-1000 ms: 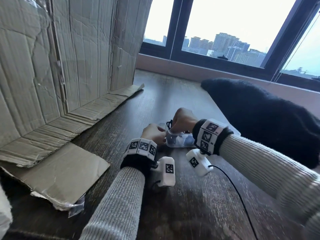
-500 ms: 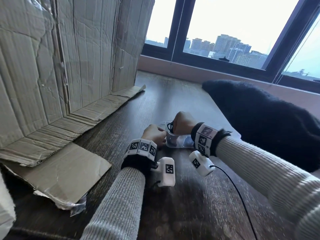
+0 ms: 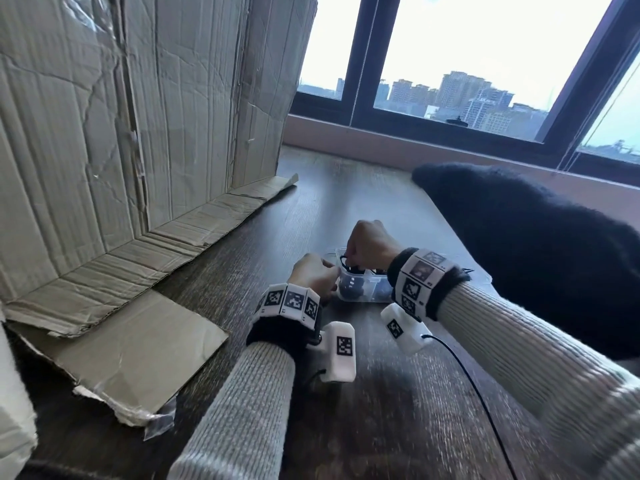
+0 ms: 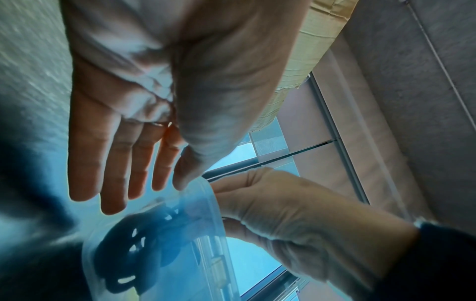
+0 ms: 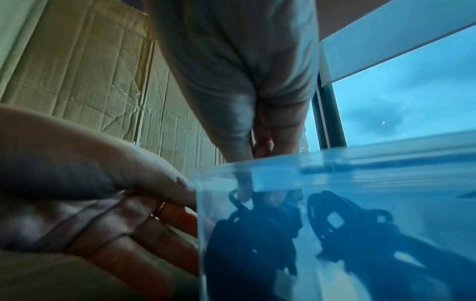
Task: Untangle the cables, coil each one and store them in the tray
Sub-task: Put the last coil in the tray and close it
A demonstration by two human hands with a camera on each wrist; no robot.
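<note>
A clear plastic tray (image 3: 367,294) stands on the dark wooden table (image 3: 381,427), with two black cable coils inside (image 5: 244,234) (image 5: 347,224). My left hand (image 3: 315,275) lies against the tray's left wall, its fingers (image 4: 115,179) straight and its thumb at the rim. My right hand (image 3: 370,244) reaches down into the tray from above. Its thumb and fingers (image 5: 242,163) pinch a loop of the left black cable (image 3: 343,262). The tray (image 4: 211,207) shows blurred in the left wrist view, a dark coil (image 4: 134,254) behind its wall.
A tall cardboard box (image 3: 138,116) stands on the left, its flattened flap (image 3: 121,351) spread over the table. A dark fuzzy garment (image 3: 536,254) lies on the right. The window sill (image 3: 415,147) bounds the far side. A thin black wire (image 3: 467,372) trails from my right wrist camera.
My right wrist has turned and sunk slightly over the tray while still at the cable. My left hand has stayed against the tray.
</note>
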